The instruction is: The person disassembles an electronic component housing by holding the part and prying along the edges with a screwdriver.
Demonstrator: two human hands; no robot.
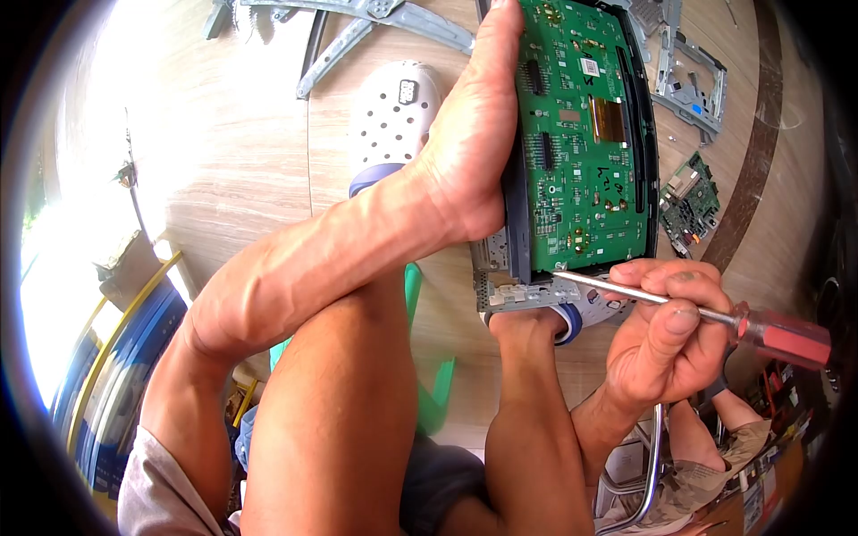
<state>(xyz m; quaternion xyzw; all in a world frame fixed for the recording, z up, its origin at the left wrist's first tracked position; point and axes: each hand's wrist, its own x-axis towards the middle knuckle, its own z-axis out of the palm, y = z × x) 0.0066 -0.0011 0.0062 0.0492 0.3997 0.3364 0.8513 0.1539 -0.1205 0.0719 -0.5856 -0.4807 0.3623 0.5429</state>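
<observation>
My left hand (pixel 474 143) grips the left side of a black-framed panel, its fingers partly hidden behind the frame. A green circuit board (pixel 572 205) faces up in that panel, with black connectors, an amber ribbon patch and handwritten marks. Between the thumb and fingers of my right hand (pixel 670 326) is a screwdriver (pixel 786 339) with a translucent red handle. Its metal shaft points left, and the tip lies at the board's lower left corner; I cannot tell whether it touches. Beneath the panel sits a perforated metal chassis (pixel 494 288).
On the tiled floor lie a metal bracket (pixel 693 85) and a loose circuit board (pixel 690 204) to the right. Long metal struts (pixel 357 27) lie at the top. White clogs (pixel 393 116) are on my feet. Another person's leg (pixel 697 433) shows at lower right, near a chrome chair leg (pixel 654 464).
</observation>
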